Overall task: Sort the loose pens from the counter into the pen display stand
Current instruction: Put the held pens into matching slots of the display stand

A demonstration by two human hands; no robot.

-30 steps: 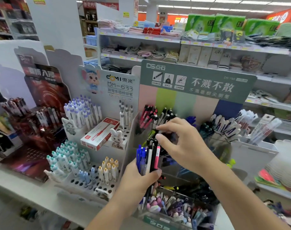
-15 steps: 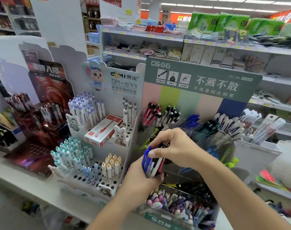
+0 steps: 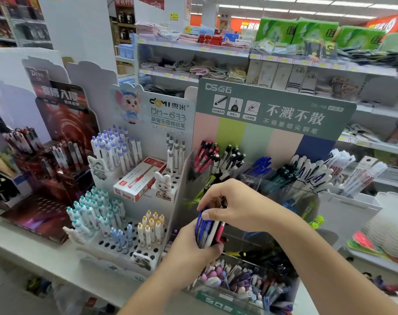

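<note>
While the left hand [image 3: 193, 253] wraps its fingers around a bundle of pens [image 3: 208, 230], gripping them upright near the middle of the head view, the right hand [image 3: 236, 205] sits on top of the same bundle, its thumb and curled fingers pinching the pens' upper ends. The bundle mixes blue, white, black and red barrels and is held in the air just in front of the clear pen display stand [image 3: 273, 192], touching neither the stand nor the counter [image 3: 23, 248].

The stand's far row of compartments holds red pens [image 3: 203, 156] at the left, black-and-white ones [image 3: 231, 159] beside them, then blue pens [image 3: 260, 164], and white-capped pens [image 3: 307, 171] at the right. Its near bin [image 3: 243, 283] carries a jumble of assorted pens below the hands.

To the left stands a white pegged display [image 3: 134, 244] with pastel pens and a red-and-white box [image 3: 140, 178] lying on it. Further left is a dark red display [image 3: 45, 169].
</note>
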